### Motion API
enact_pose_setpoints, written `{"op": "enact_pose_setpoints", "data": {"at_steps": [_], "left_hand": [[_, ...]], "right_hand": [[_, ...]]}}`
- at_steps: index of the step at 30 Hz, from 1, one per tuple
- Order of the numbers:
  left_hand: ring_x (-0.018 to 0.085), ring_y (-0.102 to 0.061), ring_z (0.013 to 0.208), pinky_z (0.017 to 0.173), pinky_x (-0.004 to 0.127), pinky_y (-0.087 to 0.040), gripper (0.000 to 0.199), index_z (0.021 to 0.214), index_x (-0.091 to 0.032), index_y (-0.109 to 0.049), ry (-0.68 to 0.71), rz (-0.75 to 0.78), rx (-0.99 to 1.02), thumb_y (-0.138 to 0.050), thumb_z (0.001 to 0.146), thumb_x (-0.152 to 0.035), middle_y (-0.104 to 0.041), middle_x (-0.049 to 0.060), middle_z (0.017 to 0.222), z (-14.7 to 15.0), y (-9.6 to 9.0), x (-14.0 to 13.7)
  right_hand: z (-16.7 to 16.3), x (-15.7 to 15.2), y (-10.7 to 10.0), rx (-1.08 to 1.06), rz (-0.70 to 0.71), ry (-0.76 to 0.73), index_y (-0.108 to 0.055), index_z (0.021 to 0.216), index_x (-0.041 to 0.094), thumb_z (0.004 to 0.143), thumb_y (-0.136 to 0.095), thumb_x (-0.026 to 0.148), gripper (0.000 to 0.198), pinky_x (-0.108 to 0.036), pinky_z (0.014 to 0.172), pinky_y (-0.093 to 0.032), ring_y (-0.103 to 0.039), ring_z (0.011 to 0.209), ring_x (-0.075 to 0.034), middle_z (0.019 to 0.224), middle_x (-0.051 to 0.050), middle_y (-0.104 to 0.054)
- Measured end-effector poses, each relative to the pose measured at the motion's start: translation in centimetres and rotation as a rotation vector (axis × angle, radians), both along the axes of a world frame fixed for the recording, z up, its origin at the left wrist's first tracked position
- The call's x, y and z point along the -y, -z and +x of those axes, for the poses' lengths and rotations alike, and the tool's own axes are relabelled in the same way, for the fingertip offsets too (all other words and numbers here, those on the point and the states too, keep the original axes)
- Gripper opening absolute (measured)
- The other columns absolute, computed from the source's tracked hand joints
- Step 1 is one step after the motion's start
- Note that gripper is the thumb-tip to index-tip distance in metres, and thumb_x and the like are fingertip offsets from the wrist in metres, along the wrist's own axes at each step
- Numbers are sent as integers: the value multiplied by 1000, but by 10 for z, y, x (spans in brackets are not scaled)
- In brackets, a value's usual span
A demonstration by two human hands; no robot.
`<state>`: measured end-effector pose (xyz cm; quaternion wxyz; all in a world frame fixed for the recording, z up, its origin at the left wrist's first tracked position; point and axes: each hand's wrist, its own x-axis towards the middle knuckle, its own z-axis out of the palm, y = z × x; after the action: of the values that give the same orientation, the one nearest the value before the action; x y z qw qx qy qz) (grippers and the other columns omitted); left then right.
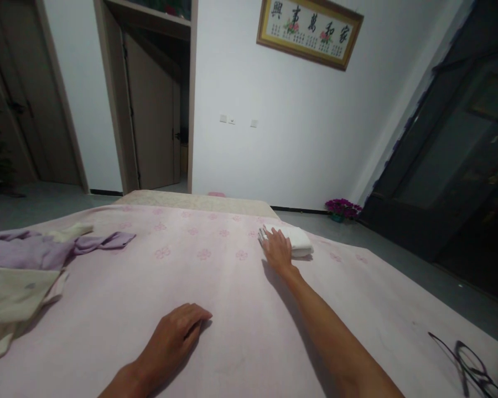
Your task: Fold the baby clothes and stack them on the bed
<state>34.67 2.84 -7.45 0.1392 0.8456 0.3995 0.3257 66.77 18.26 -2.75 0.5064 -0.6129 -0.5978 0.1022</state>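
Observation:
A folded white cloth (301,241) lies on the pink flowered sheet (228,287), toward its far side. My right hand (277,250) reaches out to it, palm down, with spread fingers resting on its left end; the fingers partly cover that end. Closer to me, my left hand (176,334) rests on the sheet, loosely curled with its fingers together and nothing visible in it. To the left is a heap of clothes, with a lilac garment (37,251) behind a cream one (16,296).
Black-framed glasses (471,367) lie at the near right of the sheet. Beyond its far edge shows a beige surface (182,200). Purple flowers (342,208) stand on the floor by the white wall (299,155). A door (151,116) stands ajar at the back left.

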Motion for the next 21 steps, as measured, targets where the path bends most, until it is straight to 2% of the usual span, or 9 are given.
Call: {"op": "enact_pose_setpoints", "data": {"at_steps": [2, 3, 5, 8, 11, 14, 16, 21], "left_hand": [[16, -70, 87, 81, 27, -57, 27, 100, -25, -69, -7, -1, 11, -45, 94, -15, -75, 2, 96, 0, -3, 1], [16, -70, 88, 82, 27, -56, 27, 100, -25, -69, -10, -4, 17, -45, 93, -15, -75, 2, 96, 0, -4, 2], [15, -71, 88, 83, 27, -56, 28, 101, -25, -70, -23, -20, 36, -45, 92, -14, -75, 2, 97, -1, -5, 3], [15, -71, 92, 86, 27, -56, 29, 104, -24, -70, -61, -44, 75, -46, 92, -15, -76, 2, 101, -3, -2, 2], [17, -70, 99, 92, 30, -55, 28, 106, -25, -70, -154, 1, 94, -48, 91, -18, -76, 3, 106, -13, 5, -5], [22, -68, 105, 97, 38, -52, 29, 109, -24, -71, -330, 108, 83, -50, 89, -23, -75, 4, 109, -39, 5, -19], [24, -67, 107, 99, 41, -50, 31, 112, -22, -69, -476, 190, 92, -48, 89, -24, -74, 6, 113, -66, -4, -28], [30, -57, 120, 106, 49, -41, 37, 122, -18, -63, -955, 398, 66, -42, 94, -29, -64, 11, 128, -159, -55, -37]], "right_hand": [[-15, 28, 8, 88, 41, -107, -68, 115, 27, 83, -58, 21, 34, -47, 120, -7, -27, 146, -24, 148, -4, -51], [-23, 45, 15, 153, 15, -162, -68, 117, 27, 84, -57, 23, 35, -48, 121, -10, -29, 145, -24, 148, -4, -51], [-39, 79, 30, 234, -77, -262, -68, 119, 26, 86, -56, 28, 35, -49, 120, -13, -34, 143, -26, 147, -7, -51], [-59, 126, 48, 350, -271, -370, -61, 133, 25, 93, -52, 40, 44, -50, 120, -17, -31, 145, -28, 153, -9, -44], [-73, 154, 53, 561, -369, -362, -51, 144, 22, 97, -44, 40, 51, -49, 122, -13, -25, 148, -27, 157, -9, -37], [-80, 161, 50, 714, -358, -314, -48, 146, 22, 98, -42, 34, 50, -48, 123, -12, -26, 148, -25, 157, -7, -37], [-81, 160, 49, 748, -334, -299, -50, 144, 22, 98, -42, 33, 48, -47, 122, -15, -29, 147, -25, 155, -7, -40], [-80, 158, 54, 748, -264, -270, -53, 141, 24, 98, -42, 32, 45, -47, 121, -19, -35, 144, -26, 152, -7, -46]]}}
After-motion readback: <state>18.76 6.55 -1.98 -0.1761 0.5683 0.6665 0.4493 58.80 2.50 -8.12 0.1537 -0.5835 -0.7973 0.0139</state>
